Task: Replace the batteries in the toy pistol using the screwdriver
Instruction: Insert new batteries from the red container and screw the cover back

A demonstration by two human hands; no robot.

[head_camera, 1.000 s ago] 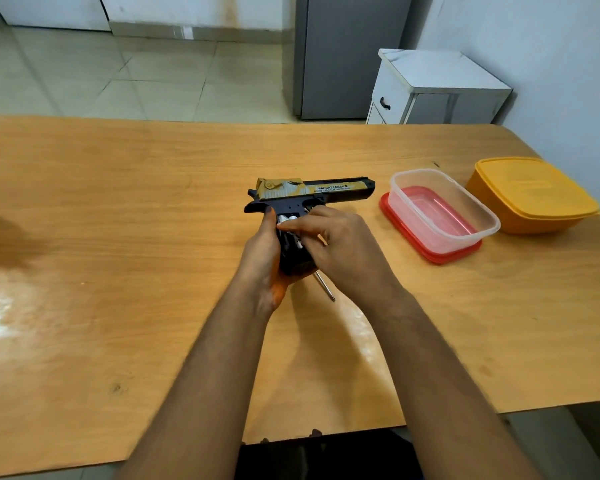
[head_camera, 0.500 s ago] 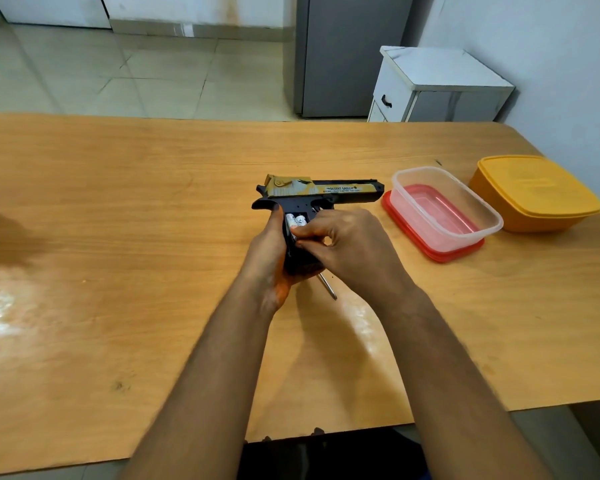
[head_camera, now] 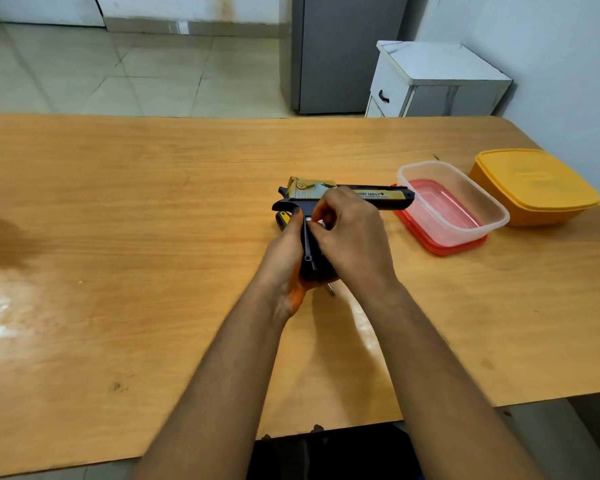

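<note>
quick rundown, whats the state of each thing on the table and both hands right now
toy pistol: lying on its side, muzzle toward the clear container
left hand: grips the pistol's handle
right hand: fingers curled, pinching at the handle's battery spot
screwdriver: on the table under the pistol, mostly hidden
clear container: open, sitting on its red lid
yellow container: lid on
table: glare patch at left

pistol (head_camera: 378, 197) on table (head_camera: 118, 237); containers (head_camera: 454, 206) right

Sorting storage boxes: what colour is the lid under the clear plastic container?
Red: the lid under the clear plastic container shows best in the head view.
</note>
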